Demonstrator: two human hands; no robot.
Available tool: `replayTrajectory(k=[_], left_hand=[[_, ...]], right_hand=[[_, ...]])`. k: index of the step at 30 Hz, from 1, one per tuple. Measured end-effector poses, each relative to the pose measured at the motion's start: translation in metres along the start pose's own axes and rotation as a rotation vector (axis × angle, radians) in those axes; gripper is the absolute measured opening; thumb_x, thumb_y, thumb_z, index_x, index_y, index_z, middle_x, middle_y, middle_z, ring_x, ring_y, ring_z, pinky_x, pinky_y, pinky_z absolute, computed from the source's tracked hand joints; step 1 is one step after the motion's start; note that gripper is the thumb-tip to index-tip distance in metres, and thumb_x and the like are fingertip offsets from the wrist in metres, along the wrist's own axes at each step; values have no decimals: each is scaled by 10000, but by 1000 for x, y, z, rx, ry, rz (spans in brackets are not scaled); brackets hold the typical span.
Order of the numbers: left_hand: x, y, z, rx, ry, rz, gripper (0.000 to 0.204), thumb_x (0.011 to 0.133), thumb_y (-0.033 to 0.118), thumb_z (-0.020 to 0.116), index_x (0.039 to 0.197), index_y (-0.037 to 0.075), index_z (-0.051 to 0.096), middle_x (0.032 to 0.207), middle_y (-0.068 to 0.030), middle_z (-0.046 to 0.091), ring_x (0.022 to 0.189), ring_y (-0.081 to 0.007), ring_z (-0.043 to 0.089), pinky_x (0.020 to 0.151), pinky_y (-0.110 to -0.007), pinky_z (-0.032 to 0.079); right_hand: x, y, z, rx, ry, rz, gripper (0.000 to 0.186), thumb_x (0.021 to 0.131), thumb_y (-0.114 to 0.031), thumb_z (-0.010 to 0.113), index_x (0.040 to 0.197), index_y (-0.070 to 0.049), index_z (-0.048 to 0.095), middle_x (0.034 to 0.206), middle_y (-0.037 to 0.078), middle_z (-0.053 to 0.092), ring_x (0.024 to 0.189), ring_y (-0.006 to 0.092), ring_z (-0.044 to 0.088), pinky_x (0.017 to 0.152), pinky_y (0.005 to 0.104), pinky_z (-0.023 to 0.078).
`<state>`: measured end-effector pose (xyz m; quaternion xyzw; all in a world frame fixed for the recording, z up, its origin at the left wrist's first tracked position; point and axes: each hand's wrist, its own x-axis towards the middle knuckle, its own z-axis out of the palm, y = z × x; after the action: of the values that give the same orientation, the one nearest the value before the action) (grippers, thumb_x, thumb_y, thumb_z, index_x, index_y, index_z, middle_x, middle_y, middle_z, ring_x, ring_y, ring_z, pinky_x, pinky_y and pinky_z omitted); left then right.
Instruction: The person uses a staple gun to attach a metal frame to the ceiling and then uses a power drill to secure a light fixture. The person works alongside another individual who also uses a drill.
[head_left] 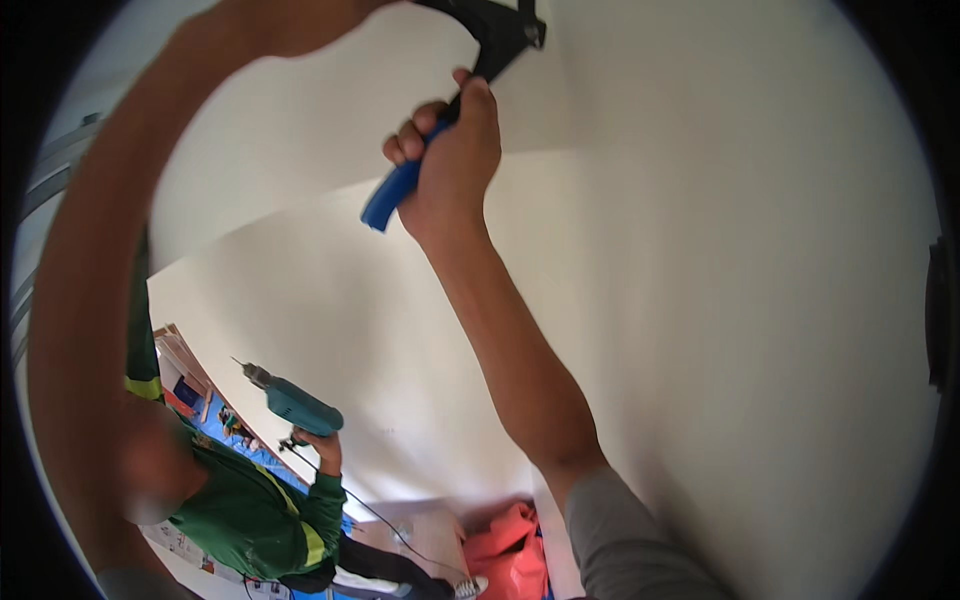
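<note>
My right hand is raised against a white wall, closed around a tool with a blue handle. The tool's dark upper end meets a black bracket at the top of the view. My left arm arcs up the left side, and my left hand sits at the top edge beside the bracket. Its fingers are cut off by the frame, so its grip is unclear.
Below me a co-worker in a green top with yellow stripes holds up a teal power drill with a trailing cord. A red-orange cloth lies at the bottom. Grey metal rails run along the left edge.
</note>
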<state>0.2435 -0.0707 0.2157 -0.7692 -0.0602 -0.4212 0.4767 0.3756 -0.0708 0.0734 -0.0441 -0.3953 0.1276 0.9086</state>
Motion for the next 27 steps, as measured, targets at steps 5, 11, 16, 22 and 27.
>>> replayTrajectory(k=[5, 11, 16, 22, 27], left_hand=[[36, 4, 3, 23, -30, -64, 305, 1028, 343, 547, 1034, 84, 707, 831, -184, 720, 820, -409, 698, 779, -512, 551], [36, -19, 3, 115, -68, -76, 295, 1021, 344, 554, 1033, 93, 709, 835, -182, 724, 824, -406, 704, 787, -518, 552], [28, -24, 0, 84, -54, -69, 304, 1017, 356, 560, 1024, 93, 711, 825, -183, 724, 812, -404, 708, 781, -520, 557], [12, -22, 2, 93, -112, -92, 326, 1026, 361, 551, 1005, 79, 712, 821, -182, 726, 800, -394, 714, 769, -511, 571], [10, -27, 7, 56, -113, -87, 337, 1039, 347, 534, 1006, 65, 717, 829, -184, 728, 798, -382, 718, 775, -501, 578]], right_hand=[[32, -26, -4, -89, -40, -98, 389, 1089, -387, 358, 1323, -87, 439, 655, 6, 432, 485, 116, 386, 515, 315, 366], [45, -1, 20, -15, -23, -30, 302, 1090, -336, 366, 1258, -104, 464, 685, 8, 453, 522, 110, 397, 534, 312, 377], [36, 6, 21, -10, -4, -28, 264, 1090, -327, 381, 1211, -119, 489, 692, 6, 463, 532, 107, 397, 542, 312, 380], [24, 16, 21, -18, 27, -20, 346, 1094, -362, 360, 1284, -94, 468, 649, 2, 433, 476, 110, 380, 496, 306, 360], [27, 24, 20, -36, -7, -62, 287, 1085, -328, 387, 1230, -108, 502, 677, -1, 453, 528, 99, 386, 537, 299, 371]])
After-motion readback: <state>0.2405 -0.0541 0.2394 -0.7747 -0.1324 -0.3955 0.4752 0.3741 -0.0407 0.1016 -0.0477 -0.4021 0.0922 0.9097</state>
